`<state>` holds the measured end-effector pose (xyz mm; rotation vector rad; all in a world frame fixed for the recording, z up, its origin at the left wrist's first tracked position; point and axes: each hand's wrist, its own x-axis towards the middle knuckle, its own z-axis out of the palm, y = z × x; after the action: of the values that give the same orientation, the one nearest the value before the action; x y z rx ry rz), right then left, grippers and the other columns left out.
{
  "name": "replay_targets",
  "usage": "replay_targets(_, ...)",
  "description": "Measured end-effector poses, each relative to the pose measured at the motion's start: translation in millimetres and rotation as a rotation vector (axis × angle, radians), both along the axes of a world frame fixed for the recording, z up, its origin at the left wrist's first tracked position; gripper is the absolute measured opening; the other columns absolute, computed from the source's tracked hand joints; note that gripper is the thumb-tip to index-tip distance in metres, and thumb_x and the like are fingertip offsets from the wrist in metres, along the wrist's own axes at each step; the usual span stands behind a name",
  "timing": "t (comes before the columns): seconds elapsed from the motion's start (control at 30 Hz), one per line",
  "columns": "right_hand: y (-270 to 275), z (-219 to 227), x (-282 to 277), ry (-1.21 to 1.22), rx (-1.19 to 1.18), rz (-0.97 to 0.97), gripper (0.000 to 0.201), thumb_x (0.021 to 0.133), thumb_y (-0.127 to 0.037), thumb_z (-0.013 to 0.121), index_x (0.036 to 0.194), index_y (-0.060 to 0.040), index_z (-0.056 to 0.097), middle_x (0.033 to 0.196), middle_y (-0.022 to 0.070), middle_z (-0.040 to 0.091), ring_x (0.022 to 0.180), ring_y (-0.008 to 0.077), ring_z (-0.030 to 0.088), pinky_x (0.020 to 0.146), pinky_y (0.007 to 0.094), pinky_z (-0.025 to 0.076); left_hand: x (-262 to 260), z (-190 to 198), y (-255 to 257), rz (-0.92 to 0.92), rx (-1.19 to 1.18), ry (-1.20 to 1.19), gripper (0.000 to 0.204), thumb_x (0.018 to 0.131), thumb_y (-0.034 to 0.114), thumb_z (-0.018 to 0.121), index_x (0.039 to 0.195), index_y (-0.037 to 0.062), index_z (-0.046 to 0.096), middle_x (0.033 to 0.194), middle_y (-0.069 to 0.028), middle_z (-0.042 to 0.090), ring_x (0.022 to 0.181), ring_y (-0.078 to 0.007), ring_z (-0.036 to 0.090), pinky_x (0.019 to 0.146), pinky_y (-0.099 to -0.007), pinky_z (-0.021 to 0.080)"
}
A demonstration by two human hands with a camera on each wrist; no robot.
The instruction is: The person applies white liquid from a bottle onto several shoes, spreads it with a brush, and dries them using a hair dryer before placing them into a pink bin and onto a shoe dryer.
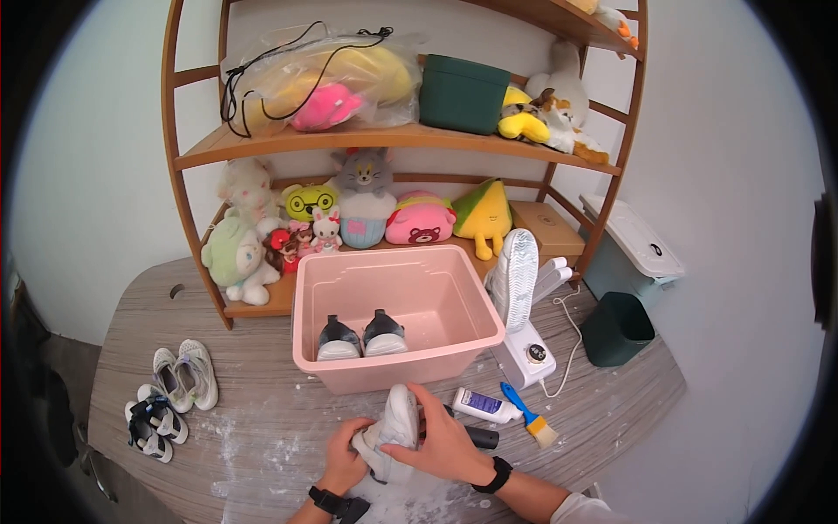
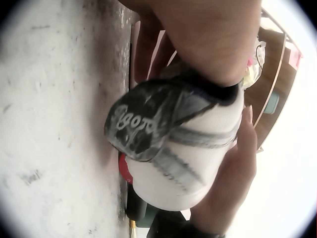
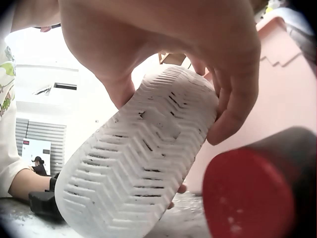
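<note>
A white-and-grey shoe is held between both hands above the table's front part. My left hand grips its left end; in the left wrist view, that hand lies over the shoe's opening, beside a dark lettered tab. My right hand holds the shoe from the right, thumb and fingers on opposite sides. The ridged white sole faces the right wrist camera, with dark marks in its grooves, under my right hand. Beside it is a black cylinder with a red end.
A pink tub behind the hands contains two shoes. Right of it are a white device bearing a shoe, a white bottle, a blue-handled brush and a green bin. More shoes stand left, toys on the shelf behind.
</note>
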<state>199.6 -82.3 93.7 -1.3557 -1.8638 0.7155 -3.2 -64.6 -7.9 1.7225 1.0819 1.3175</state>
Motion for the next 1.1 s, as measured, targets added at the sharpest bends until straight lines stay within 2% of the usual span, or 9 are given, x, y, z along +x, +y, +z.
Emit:
replay_targets(0.07,-4.5,9.9,16.9,-0.015,0.003,-0.013,0.099,0.081,-0.039,0.088,0.153,-0.0002,0.031,0.133,0.0293,0.053,0.118,0.0441,0.063,0.094,0.0460,0.056,3.3,-5.9,1.0,0.006,-0.024,-0.023,0.032,0.088,0.007,0.074,0.118,0.0014,0.066,0.109,-0.0165,0.072,0.095,-0.0279,0.072,0.081,-0.0343,0.056)
replay_targets(0.13,-7.0,20.8,44.3,0.117,0.097,-0.047,0.101,0.076,-0.035,0.092,0.151,-0.0006,0.034,0.133,0.0254,0.055,0.118,0.0358,0.064,0.090,0.0438,0.057,3.2,-9.7,2.5,0.018,-0.049,-0.046,0.028,0.090,0.007,0.073,0.117,0.0012,0.066,0.107,-0.0161,0.073,0.092,-0.0264,0.073,0.078,-0.0337,0.057)
replay_targets(0.17,-4.5,25.1,65.6,0.020,0.187,-0.097,0.104,0.073,-0.033,0.094,0.150,0.0016,0.034,0.133,0.0225,0.055,0.118,0.0282,0.063,0.088,0.0417,0.058,1.8,-9.0,3.5,0.028,-0.101,0.012,0.025,0.090,0.007,0.072,0.114,0.0009,0.067,0.105,-0.0155,0.073,0.090,-0.0255,0.073,0.076,-0.0336,0.057)
replay_targets(0.33,-3.4,72.7,150.9,0.103,0.521,-0.350,0.113,0.072,-0.026,0.091,0.157,-0.0009,0.020,0.141,0.0178,0.044,0.125,0.0265,0.052,0.105,0.0410,0.047,3.0,-6.0,4.4,0.042,-0.125,0.077,0.016,0.091,0.005,0.071,0.105,0.0002,0.068,0.100,-0.0141,0.073,0.083,-0.0246,0.073,0.071,-0.0337,0.057)
replay_targets(0.47,18.6,105.2,199.6,0.095,0.662,-0.567,0.103,0.079,-0.010,0.083,0.159,-0.0079,0.019,0.129,0.0152,0.050,0.114,0.0238,0.060,0.099,0.0380,0.051,3.7,-3.4,4.6,0.044,-0.084,0.082,0.013,0.090,0.005,0.071,0.103,0.0001,0.068,0.098,-0.0143,0.072,0.079,-0.0247,0.071,0.070,-0.0334,0.056)
replay_targets(0.57,45.6,122.7,225.0,0.150,0.602,-0.674,0.097,0.081,-0.013,0.082,0.158,-0.0045,0.024,0.131,0.0171,0.051,0.119,0.0259,0.058,0.103,0.0395,0.049,3.1,-3.7,4.4,0.050,-0.058,0.090,0.012,0.090,0.004,0.071,0.101,0.0000,0.068,0.096,-0.0140,0.071,0.078,-0.0248,0.070,0.069,-0.0335,0.056)
replay_targets(0.73,103.7,129.3,274.4,-0.286,0.742,-0.789,0.092,0.082,-0.025,0.082,0.155,0.0021,0.032,0.142,0.0263,0.048,0.132,0.0383,0.050,0.113,0.0426,0.040,2.2,4.6,5.3,0.043,-0.046,0.108,0.008,0.090,0.004,0.071,0.098,0.0004,0.069,0.091,-0.0133,0.070,0.076,-0.0247,0.070,0.065,-0.0329,0.056)
replay_targets(0.9,137.2,134.6,277.2,-0.458,0.639,-0.733,0.094,0.080,-0.036,0.082,0.157,-0.0092,0.034,0.140,0.0244,0.050,0.123,0.0439,0.058,0.101,0.0482,0.051,2.2,6.1,5.2,0.046,-0.087,0.123,0.007,0.090,0.004,0.072,0.096,0.0008,0.070,0.088,-0.0125,0.069,0.075,-0.0238,0.070,0.063,-0.0316,0.055)
replay_targets(1.1,151.6,138.2,265.3,-0.548,0.576,-0.779,0.095,0.078,-0.038,0.080,0.155,-0.0093,0.034,0.133,0.0219,0.053,0.119,0.0426,0.060,0.095,0.0498,0.053,0.9,5.6,5.7,0.036,-0.059,0.133,0.007,0.090,0.004,0.071,0.096,0.0011,0.071,0.088,-0.0122,0.068,0.074,-0.0242,0.069,0.064,-0.0314,0.054)
